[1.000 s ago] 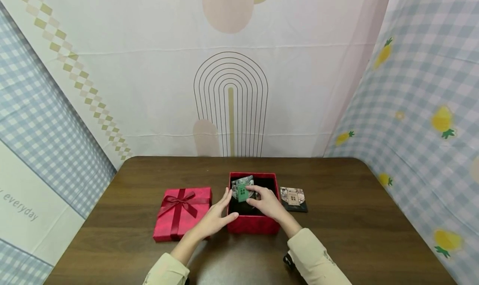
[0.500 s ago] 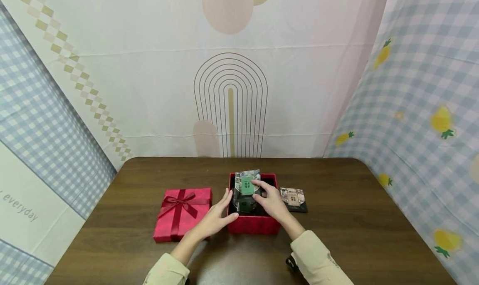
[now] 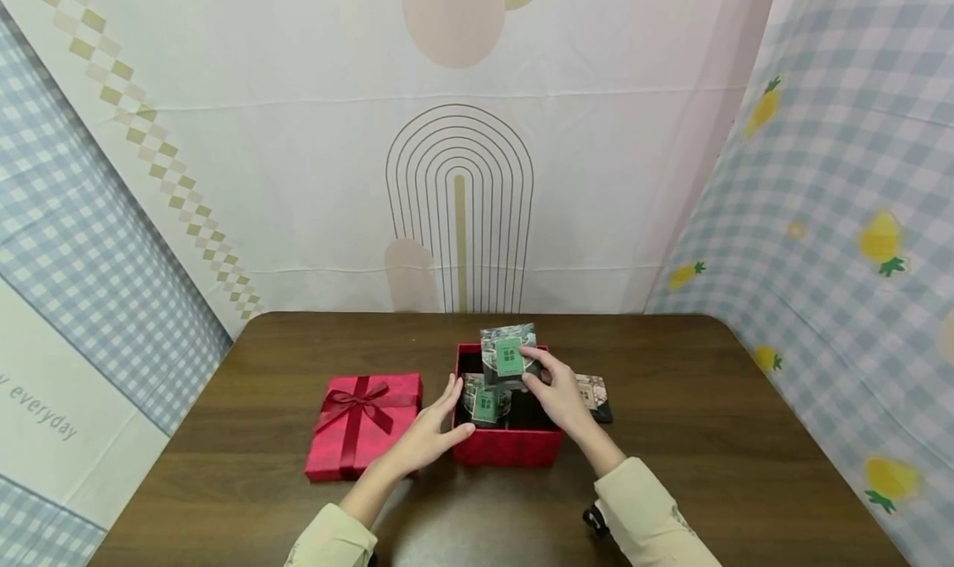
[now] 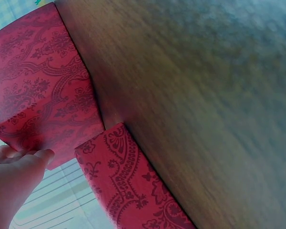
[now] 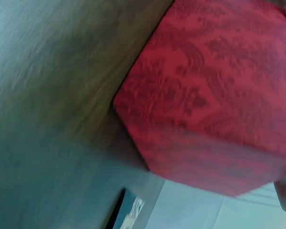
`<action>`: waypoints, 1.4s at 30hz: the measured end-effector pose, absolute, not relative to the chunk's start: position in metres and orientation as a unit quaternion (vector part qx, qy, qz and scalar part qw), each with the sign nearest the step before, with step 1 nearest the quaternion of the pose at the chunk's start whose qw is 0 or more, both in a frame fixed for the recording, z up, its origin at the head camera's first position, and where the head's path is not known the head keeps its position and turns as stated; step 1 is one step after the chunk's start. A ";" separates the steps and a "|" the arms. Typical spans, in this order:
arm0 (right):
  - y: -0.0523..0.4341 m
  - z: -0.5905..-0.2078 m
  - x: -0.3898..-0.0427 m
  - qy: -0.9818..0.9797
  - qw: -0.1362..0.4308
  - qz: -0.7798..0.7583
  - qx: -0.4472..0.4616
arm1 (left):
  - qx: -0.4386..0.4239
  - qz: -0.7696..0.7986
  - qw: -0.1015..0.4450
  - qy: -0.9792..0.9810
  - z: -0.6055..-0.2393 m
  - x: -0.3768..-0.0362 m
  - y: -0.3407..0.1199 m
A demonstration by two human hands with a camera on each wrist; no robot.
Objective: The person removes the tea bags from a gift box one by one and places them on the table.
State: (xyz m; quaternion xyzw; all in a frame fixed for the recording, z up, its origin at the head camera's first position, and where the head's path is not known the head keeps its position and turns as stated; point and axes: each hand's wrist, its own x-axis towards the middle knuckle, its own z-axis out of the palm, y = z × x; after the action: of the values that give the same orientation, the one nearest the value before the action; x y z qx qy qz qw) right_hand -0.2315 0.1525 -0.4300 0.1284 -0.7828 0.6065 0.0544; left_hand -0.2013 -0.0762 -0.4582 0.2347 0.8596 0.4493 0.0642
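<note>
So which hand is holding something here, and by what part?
The right hand pinches a small picture card by its right edge, lifted above the open red box. The left hand holds nothing; its straight fingers rest against the box's left wall.

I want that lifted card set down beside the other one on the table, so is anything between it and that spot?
Nothing visible blocks it. The right hand holds the green-door card above the red box, already clear of the rim; the card on the table lies just right of the box.
</note>
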 end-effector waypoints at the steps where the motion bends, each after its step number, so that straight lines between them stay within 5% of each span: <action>1: 0.156 -0.431 -0.233 -0.784 0.063 0.604 0.126 | 0.235 0.449 0.062 0.860 -0.458 -0.201 -0.076; 42: 0.271 -0.452 -0.232 -0.806 0.049 0.589 -0.028 | 0.237 0.451 0.057 0.858 -0.460 -0.202 -0.076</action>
State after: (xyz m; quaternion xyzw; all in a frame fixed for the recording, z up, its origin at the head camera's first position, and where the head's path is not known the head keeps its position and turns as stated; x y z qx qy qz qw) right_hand -0.2323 0.2709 -0.4519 -0.0277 -0.8059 0.5894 0.0488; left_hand -0.2020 -0.0760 -0.4605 0.2371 0.8584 0.4514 0.0566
